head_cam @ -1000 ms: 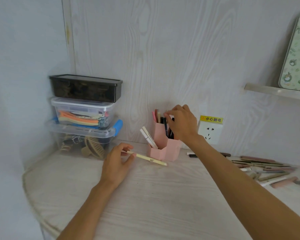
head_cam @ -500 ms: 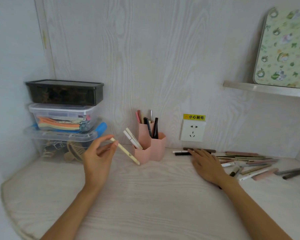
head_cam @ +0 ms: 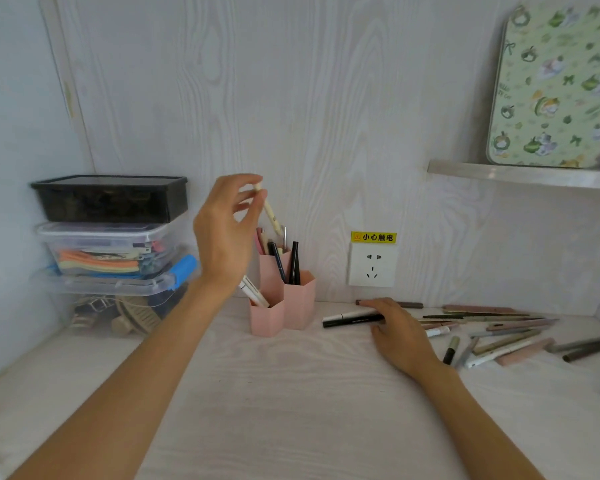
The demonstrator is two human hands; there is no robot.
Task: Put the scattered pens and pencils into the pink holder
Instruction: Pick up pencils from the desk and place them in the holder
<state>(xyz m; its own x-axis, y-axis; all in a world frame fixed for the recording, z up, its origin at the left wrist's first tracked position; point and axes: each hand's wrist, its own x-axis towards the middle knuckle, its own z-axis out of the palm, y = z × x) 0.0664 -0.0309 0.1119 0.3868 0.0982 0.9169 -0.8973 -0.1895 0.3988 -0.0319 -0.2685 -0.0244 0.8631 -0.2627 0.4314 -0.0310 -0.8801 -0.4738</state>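
Note:
The pink holder, three joined hexagonal cups, stands by the back wall with several pens in it. My left hand is raised above it and pinches the top of a cream pen, which hangs tip down into the tallest rear cup. My right hand lies flat on the desk to the holder's right, its fingers over a black pen and a white pen. Several more pens and pencils lie scattered on the desk at right.
Stacked plastic boxes stand at the left, close to the holder. A wall socket with a yellow label sits behind my right hand. A shelf with a patterned tin juts out at upper right. The desk's front edge curves at left.
My left hand has lifted the cream pen from the desk up over the holder and tipped it upright. My right hand left the holder and came down on the pens at right.

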